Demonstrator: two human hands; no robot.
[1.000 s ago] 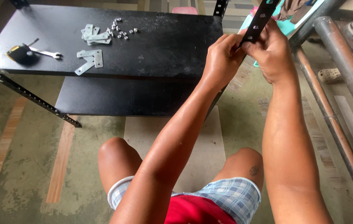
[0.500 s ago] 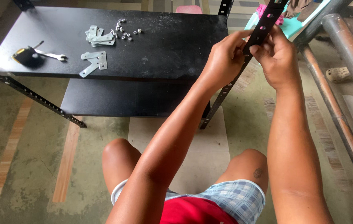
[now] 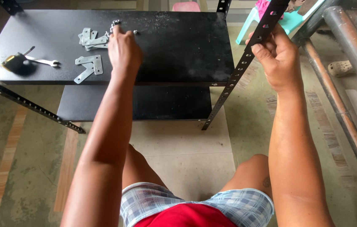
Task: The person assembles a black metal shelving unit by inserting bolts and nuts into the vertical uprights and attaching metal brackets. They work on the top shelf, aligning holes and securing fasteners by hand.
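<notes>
You are gripping the black slotted upright (image 3: 245, 56) in your clenched right hand (image 3: 280, 56) at the shelf's (image 3: 178, 42) right edge while your left hand (image 3: 124, 48), fingers curled, is reaching into the small nuts (image 3: 114, 23) at its far side, likely fetching a fastener.

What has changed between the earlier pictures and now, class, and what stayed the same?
The left hand let go of the perforated black post and moved left to the small nuts on the black shelf. The right hand still grips the post; the brackets lie unchanged.
</notes>
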